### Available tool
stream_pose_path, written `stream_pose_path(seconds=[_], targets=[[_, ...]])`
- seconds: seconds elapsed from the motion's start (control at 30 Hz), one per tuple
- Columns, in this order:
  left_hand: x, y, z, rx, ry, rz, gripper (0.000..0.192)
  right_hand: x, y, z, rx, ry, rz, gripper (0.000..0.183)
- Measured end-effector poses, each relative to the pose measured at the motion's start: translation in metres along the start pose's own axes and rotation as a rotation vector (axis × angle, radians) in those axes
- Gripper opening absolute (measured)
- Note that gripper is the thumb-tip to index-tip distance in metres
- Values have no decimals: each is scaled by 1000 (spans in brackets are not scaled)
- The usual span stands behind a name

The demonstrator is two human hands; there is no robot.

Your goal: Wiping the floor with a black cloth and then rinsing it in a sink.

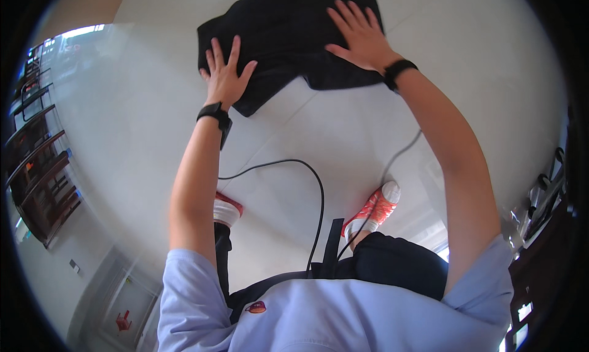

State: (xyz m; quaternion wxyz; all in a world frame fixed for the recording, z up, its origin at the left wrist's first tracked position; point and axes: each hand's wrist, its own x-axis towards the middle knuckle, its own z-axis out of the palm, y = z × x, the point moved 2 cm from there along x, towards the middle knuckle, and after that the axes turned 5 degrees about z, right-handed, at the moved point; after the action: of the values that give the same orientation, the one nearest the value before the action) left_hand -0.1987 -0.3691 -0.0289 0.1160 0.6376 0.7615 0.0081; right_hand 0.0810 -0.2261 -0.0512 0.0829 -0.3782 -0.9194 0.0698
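Observation:
A pair of black cloth shorts (285, 34) lies spread on the pale tiled floor, with the notch between its legs facing me. On its left part my left hand (225, 76) rests palm down, fingers spread, near the side edge. My right hand (363, 41) is also palm down, over the right part and close to the right edge. Neither hand grips the cloth. Each wrist wears a black strap. A few soft wrinkles run across the fabric near the left leg.
Black cables (317, 182) run from my waist towards both arms. My feet, in red and white shoes (375, 205), stand apart on the floor (276, 140). Dark wooden furniture (41, 182) stands at far left, and a small red stool (123, 321) at lower left.

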Motion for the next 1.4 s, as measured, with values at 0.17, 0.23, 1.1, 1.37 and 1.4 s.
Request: stream_pose_path(seconds=[0.17, 0.23, 1.1, 1.37, 1.4], targets=[[-97, -18, 21, -16, 32, -333, 69, 50, -83, 20, -55, -117, -75, 73], [-141, 4, 31, -31, 33, -487, 70, 48, -109, 24, 9, -149, -165, 75], [-4, 170, 33, -213, -48, 455, 62, -85, 136, -37, 33, 14, 233, 60], [-22, 120, 12, -111, -352, 761, 65, -179, 63, -35, -23, -74, 537, 77], [-20, 99, 2, -123, -407, 801, 65, -178, 49, -35, -26, -107, 569, 80]])
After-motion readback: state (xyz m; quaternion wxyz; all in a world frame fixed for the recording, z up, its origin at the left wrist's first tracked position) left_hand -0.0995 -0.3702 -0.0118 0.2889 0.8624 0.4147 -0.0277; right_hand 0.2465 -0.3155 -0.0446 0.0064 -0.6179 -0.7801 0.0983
